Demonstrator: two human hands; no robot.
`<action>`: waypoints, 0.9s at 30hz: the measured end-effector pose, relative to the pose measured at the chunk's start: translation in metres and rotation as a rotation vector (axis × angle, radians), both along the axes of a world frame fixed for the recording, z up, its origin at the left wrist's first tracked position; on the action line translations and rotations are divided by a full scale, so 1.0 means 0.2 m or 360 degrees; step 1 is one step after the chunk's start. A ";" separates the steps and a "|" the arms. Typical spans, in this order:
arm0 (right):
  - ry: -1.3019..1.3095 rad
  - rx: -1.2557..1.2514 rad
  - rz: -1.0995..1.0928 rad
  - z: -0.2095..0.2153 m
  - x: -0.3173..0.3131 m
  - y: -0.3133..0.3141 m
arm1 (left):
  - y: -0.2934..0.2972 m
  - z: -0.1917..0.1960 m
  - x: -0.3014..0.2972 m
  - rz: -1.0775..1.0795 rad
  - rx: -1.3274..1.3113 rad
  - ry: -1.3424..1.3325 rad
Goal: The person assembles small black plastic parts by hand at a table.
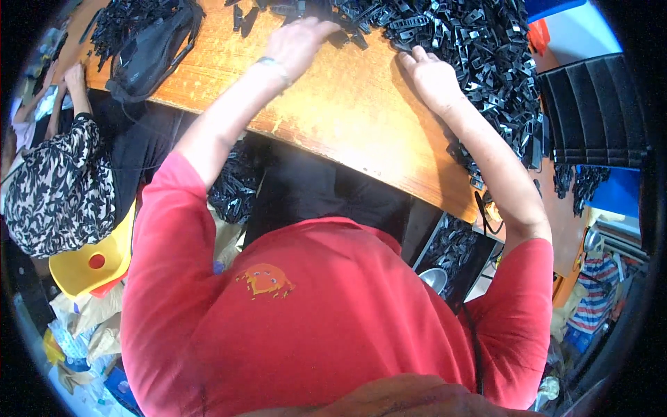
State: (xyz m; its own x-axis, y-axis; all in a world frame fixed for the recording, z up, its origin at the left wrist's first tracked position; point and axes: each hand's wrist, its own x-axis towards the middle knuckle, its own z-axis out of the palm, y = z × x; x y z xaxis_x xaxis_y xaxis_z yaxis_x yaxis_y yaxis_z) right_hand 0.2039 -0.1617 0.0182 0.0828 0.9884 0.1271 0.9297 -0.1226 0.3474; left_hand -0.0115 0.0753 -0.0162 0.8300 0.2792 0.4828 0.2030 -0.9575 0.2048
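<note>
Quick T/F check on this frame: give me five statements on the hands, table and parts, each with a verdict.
1. Both hands rest at a pile of black plastic parts. True.
2. The table is bare metal. False: it is a worn orange-brown wooden top.
3. The left hand has a band at its wrist. True.
4. The right hand holds a screwdriver. False: no tool shows; it lies on the parts.
5. A black bag lies on the table's left end. True.
</note>
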 end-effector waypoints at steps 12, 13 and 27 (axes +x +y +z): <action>0.1072 0.0437 0.0087 0.01 -0.16 0.06 | -0.06 0.05 0.05 -0.0118 0.0412 0.0247; 0.1287 0.0473 0.0111 0.00 -0.20 0.05 | -0.09 0.04 0.01 -0.0140 0.0375 0.0311; 0.1049 0.0177 -0.0016 -0.02 -0.35 0.03 | -0.18 0.01 -0.21 -0.0238 -0.0163 0.0106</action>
